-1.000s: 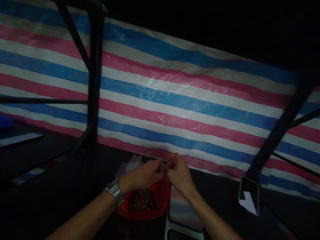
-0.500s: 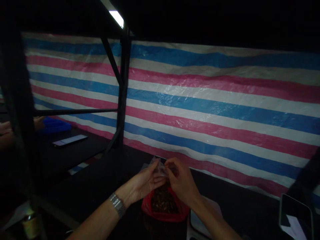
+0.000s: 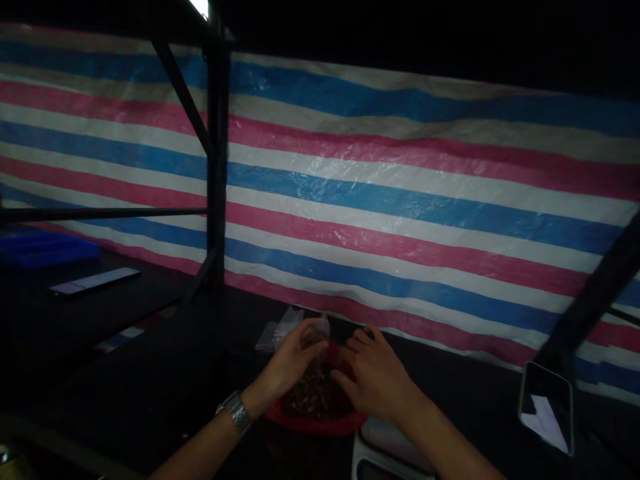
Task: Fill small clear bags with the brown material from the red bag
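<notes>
Dark table (image 3: 150, 387): left fingers (image 3: 306, 327) apparently pinch a clear bag (image 3: 324, 326), right fingers (image 3: 359, 341) open beside.

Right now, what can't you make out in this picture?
All in the head view:
Brown bits: too small and dim to identify.
Right hand: whether it pinches anything, too dark and blurred.
Pale device: partly behind the right forearm, cut off by the bottom edge.
Yellowish object: cut off at the lower left corner.
</notes>
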Motion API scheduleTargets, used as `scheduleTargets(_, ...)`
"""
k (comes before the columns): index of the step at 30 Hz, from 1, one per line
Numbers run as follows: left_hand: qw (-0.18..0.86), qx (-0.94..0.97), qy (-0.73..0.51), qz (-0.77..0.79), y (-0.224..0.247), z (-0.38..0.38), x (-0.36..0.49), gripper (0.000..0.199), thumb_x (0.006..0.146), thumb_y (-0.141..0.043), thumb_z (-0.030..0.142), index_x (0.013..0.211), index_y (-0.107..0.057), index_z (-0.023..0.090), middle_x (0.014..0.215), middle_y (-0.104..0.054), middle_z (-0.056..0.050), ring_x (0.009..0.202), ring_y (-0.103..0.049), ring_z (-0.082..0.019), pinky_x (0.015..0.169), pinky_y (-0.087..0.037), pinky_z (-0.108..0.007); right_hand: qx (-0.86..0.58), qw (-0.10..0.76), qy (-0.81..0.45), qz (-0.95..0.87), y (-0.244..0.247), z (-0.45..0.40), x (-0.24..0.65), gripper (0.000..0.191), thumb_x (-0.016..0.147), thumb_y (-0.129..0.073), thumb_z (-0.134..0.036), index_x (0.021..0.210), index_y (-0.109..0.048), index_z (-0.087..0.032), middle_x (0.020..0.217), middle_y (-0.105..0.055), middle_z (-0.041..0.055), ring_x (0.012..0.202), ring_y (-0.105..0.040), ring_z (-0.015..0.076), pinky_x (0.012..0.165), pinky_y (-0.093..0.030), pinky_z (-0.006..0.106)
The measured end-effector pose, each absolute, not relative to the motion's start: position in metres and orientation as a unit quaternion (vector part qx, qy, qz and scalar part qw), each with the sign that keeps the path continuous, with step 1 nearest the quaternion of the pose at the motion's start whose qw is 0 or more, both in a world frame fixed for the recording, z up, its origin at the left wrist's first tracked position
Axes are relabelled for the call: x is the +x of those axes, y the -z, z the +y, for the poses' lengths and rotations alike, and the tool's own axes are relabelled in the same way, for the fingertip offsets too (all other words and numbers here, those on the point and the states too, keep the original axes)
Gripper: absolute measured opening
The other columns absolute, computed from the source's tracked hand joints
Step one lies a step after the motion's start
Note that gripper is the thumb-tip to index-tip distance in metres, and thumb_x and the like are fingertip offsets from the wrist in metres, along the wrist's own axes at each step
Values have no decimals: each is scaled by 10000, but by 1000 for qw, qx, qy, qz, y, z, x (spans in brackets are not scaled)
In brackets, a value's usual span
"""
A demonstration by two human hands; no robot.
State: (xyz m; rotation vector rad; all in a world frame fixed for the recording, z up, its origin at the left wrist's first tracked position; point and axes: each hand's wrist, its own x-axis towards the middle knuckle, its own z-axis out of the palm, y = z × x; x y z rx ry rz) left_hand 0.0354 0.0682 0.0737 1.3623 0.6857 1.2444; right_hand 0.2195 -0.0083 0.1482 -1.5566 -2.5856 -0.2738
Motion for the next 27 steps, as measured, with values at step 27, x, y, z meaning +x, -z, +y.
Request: scheduleTargets(27,549,623,-505,235,-63,54,57,489,874,-704,279,1352,-609,234,1459,-691,-118,1365,-640,-285,1222,-435,-500,-462,216,29,-860,-160,-5,227,418,860,-574,15,1157,-740,-227,1163,-727,58,1147,-620,238,1035,-410,411)
